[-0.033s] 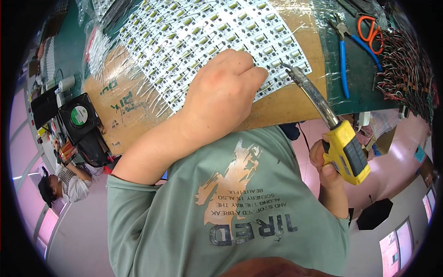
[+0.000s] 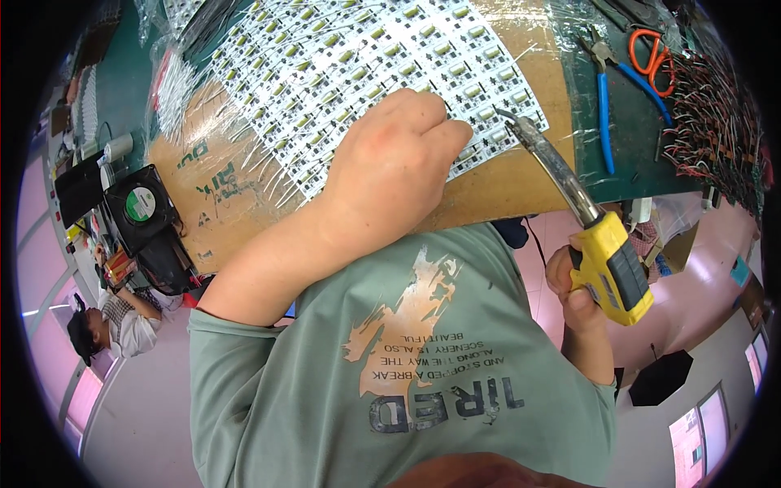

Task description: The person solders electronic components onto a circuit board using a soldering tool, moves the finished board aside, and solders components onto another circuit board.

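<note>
A white panel of small circuit boards (image 2: 358,57) with yellow parts lies under clear film on a sheet of brown cardboard (image 2: 504,179). My left hand (image 2: 399,163) rests on the panel's near edge with its fingers curled under; I cannot see anything in it. My right hand (image 2: 569,293) grips the yellow and grey handle of a soldering iron (image 2: 606,264). Its long metal tip points up and left, ending at the panel's edge just right of my left fingers.
Blue-handled pliers (image 2: 606,106) and orange-handled scissors (image 2: 651,49) lie on the green mat (image 2: 634,163) to the right, beside a bundle of coloured wires (image 2: 716,122). A black fan (image 2: 140,207) stands at the left. Another person (image 2: 106,321) sits at the lower left.
</note>
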Demonstrator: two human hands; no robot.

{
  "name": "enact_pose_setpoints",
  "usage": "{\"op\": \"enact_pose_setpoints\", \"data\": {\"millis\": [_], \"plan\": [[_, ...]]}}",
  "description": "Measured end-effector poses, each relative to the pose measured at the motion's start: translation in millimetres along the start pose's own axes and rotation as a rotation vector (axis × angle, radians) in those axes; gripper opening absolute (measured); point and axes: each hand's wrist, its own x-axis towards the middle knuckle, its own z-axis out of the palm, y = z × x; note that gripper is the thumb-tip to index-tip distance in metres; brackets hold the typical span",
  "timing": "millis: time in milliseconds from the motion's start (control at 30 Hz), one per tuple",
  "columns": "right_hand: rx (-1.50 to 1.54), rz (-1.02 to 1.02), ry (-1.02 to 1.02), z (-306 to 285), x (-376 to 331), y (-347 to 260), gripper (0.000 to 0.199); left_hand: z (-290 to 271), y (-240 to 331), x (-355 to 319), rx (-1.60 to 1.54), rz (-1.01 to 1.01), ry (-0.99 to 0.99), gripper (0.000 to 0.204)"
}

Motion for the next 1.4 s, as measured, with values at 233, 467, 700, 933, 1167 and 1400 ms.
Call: {"op": "enact_pose_setpoints", "data": {"millis": [233,467,700,933,1167,1400], "plan": [[0.092,-0.033,0.099,9.0,25.2,-10.7,0.074,-6.5,-3.0,-1.6,-0.023,0.0,-0.018,0.01],[0.146,-0.214,0.075,18.1,69.0,-11.6,0.071,-54.6,-69.2,32.2,0.182,-0.12,0.093,0.017],[0.246,-0.181,0.022,25.9,91.8,-8.1,0.069,-100.5,-183.6,65.4,0.588,-0.315,0.107,0.021],[0.293,-0.164,0.023,24.6,92.0,-7.0,0.07,-95.3,-191.8,80.5,0.681,-0.238,-0.052,0.021],[0.323,-0.171,-0.002,25.2,96.4,-9.5,0.065,-99.4,-197.3,107.9,0.686,-0.428,-0.126,0.022],[0.271,-0.198,0.014,25.0,98.1,-8.6,0.064,-100.7,-194.1,119.9,0.7,-0.431,-0.186,0.02]]}}
